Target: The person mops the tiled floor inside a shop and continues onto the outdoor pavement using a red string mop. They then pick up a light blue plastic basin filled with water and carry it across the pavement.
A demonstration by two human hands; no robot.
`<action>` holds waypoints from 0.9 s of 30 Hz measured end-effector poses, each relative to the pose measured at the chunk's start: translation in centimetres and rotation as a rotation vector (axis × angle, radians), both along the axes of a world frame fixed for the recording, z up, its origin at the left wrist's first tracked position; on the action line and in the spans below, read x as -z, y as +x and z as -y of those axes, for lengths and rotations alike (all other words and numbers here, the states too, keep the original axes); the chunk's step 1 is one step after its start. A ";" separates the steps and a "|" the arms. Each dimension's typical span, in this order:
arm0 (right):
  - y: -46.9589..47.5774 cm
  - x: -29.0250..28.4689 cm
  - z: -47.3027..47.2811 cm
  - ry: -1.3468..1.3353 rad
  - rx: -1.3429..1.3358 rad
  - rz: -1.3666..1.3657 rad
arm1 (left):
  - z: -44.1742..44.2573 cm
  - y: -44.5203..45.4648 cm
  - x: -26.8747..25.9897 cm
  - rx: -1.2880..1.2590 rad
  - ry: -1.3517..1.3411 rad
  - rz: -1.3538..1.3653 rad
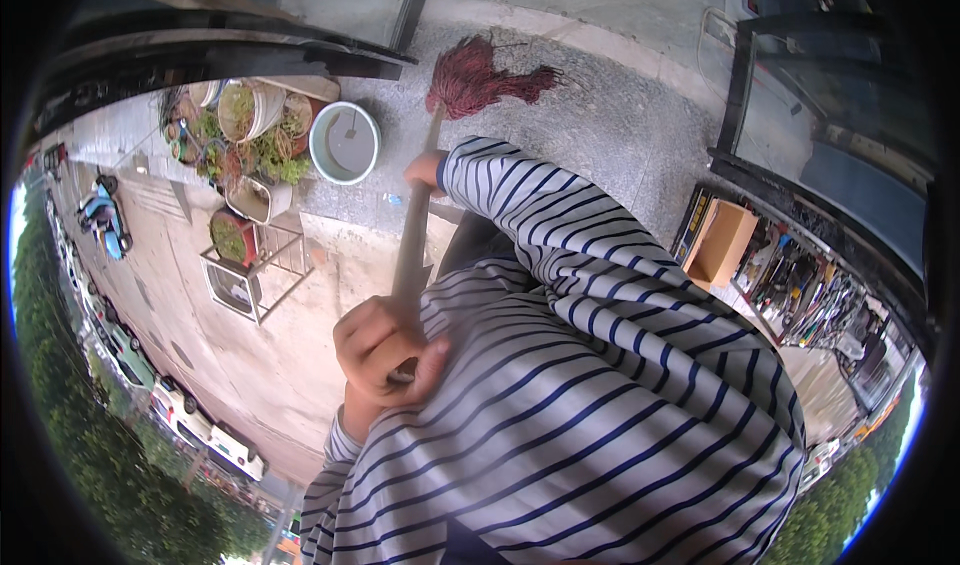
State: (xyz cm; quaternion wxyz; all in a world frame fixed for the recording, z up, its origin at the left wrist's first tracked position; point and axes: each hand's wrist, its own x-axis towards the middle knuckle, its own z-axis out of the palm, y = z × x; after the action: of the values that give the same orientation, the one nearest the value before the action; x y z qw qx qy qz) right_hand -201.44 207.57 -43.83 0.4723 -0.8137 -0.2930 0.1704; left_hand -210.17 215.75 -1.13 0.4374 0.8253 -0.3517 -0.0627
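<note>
A mop with dark red strands (480, 81) lies spread on the speckled grey stone floor in front of me. Its long handle (412, 253) runs back towards my body. The handle's top end sits in my left hand (382, 355), whose fingers wrap around it close to my chest. Farther down, my right hand (426, 171) grips the same handle, its arm reaching across in a striped sleeve. Part of that hand is hidden by the cuff. Left of the mop stands a round pale bucket (345, 143) with greyish water in it.
Potted plants (247, 126) crowd together beyond the bucket. A metal frame (259, 272) stands on the lower pavement. Dark-framed glass doors (405, 9) flank the doorway. To the right are a cardboard box (721, 242) and a rack of tools (799, 287). A blue scooter (106, 216) is parked outside.
</note>
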 end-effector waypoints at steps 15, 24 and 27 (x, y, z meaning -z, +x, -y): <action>-21.2 -5.2 19.1 0.158 0.034 -0.076 | 9.1 -11.6 -0.9 0.155 -0.129 0.140; -35.6 -5.0 28.7 -0.210 0.572 -0.418 | 13.0 -14.3 7.1 0.298 -0.281 -0.441; -38.0 -4.6 29.0 -0.176 0.711 -0.301 | 14.3 -15.2 9.4 0.358 -0.398 -0.536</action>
State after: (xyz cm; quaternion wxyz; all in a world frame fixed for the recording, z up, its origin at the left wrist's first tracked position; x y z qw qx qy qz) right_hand -239.47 178.52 -39.23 0.4678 -0.8677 0.0954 0.1381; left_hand -225.41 201.43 -10.56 0.6477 0.6041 -0.3687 -0.2822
